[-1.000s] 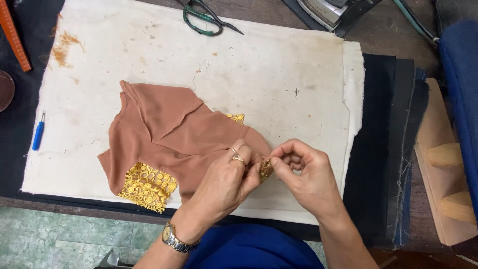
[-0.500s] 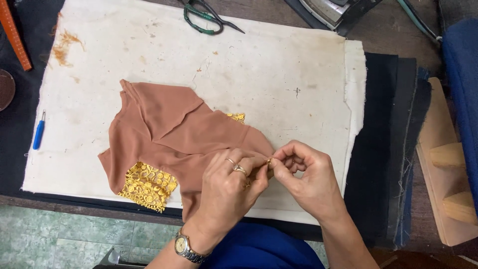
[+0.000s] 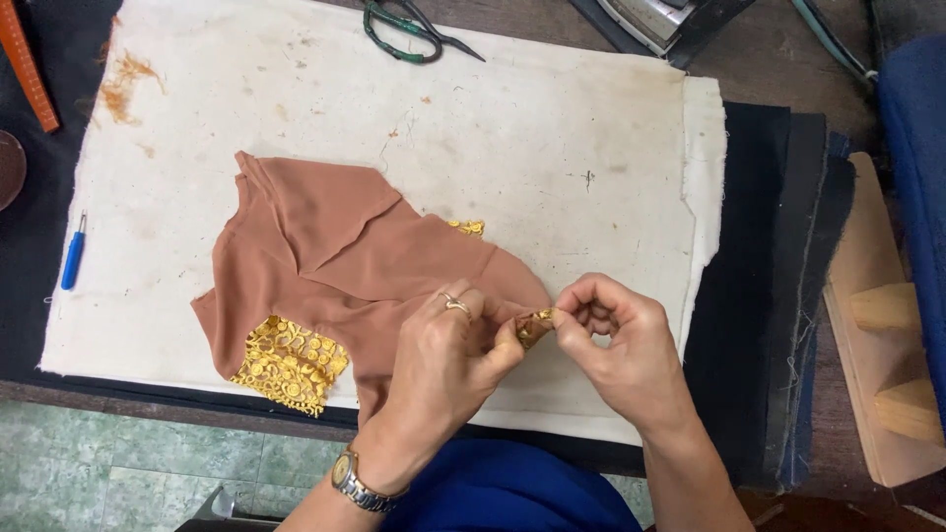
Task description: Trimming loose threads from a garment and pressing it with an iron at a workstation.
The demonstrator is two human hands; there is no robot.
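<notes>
**Both hands pinch the gold lace edge of a brown fabric piece**

A folded piece of thin rust-brown fabric [image 3: 345, 266] lies spread on a stained off-white padded cloth [image 3: 552, 128] that covers the desk [image 3: 759, 59], so most of its weight rests flat while only one corner is lifted. At that corner, on the fabric's right end, the left hand [image 3: 448, 360] and the right hand [image 3: 616, 345] meet. Each is closed in a fingertip pinch on a small strip of gold lace trim [image 3: 534, 325] sewn to the fabric's edge. The hands sit just beside each other, thumbs and forefingers nearly touching, which holds the short stretch of trim taut and raised for close work. Whether a needle or pin is between the fingers is too small to tell.

A larger patch of the same gold lace [image 3: 288, 363] shows at the fabric's lower left, near the front edge of the cloth, and a small bit peeks out at the top fold.

Tools lie well apart from the hands, at the margins: green-handled scissors [image 3: 404, 30] at the far edge of the cloth, a blue-handled small tool [image 3: 73, 258] off the left side, an orange ruler [image 3: 28, 61] at the far left. Dark layered fabrics [image 3: 778, 276] lie under the cloth's right side, with a wooden block piece [image 3: 882, 325] beyond.

No containers show in the view; nothing is boxed or held in a tray.
</notes>
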